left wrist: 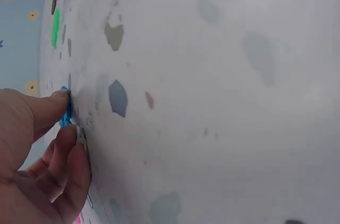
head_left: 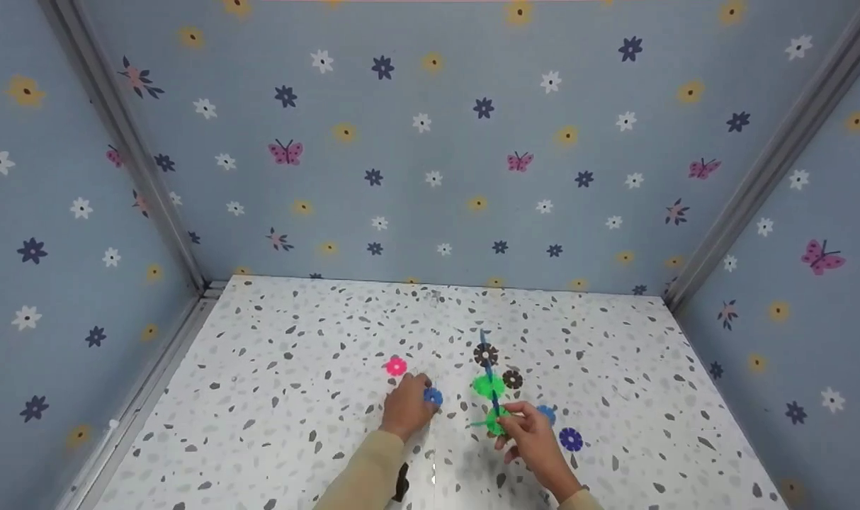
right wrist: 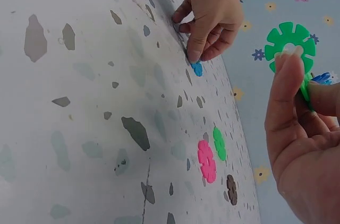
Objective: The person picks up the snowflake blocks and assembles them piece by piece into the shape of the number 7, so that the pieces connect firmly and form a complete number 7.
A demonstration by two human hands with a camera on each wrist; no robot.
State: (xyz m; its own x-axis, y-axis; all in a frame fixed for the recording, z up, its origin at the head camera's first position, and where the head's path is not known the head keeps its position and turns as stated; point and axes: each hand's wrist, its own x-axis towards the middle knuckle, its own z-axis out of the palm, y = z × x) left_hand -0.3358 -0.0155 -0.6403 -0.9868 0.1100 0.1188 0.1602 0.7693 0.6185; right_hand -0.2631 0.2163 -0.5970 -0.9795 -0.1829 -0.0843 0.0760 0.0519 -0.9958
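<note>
Thumb and fingers of my left hand [head_left: 406, 407] pinch a blue slotted building disc [head_left: 433, 398] low at the white speckled tabletop. The left wrist view shows this blue disc [left wrist: 66, 108] edge-on between the fingertips. My right hand [head_left: 536, 439] grips a green slotted disc [head_left: 497, 422], fitted together with other pieces. Held up in the right wrist view, that green disc [right wrist: 289, 46] has a blue disc [right wrist: 322, 78] behind it, partly hidden by the fingers. Above the right hand, another green disc [head_left: 488, 386] and a brown disc [head_left: 485, 355] line up; which are joined I cannot tell.
A pink disc [head_left: 396, 366] lies beyond my left hand. Near the right hand are a small brown disc [head_left: 513, 380], a light blue disc [head_left: 546, 415] and a dark blue disc [head_left: 571, 439]. Flower-patterned panels [head_left: 430, 156] enclose the tabletop [head_left: 295, 340] at the back and sides.
</note>
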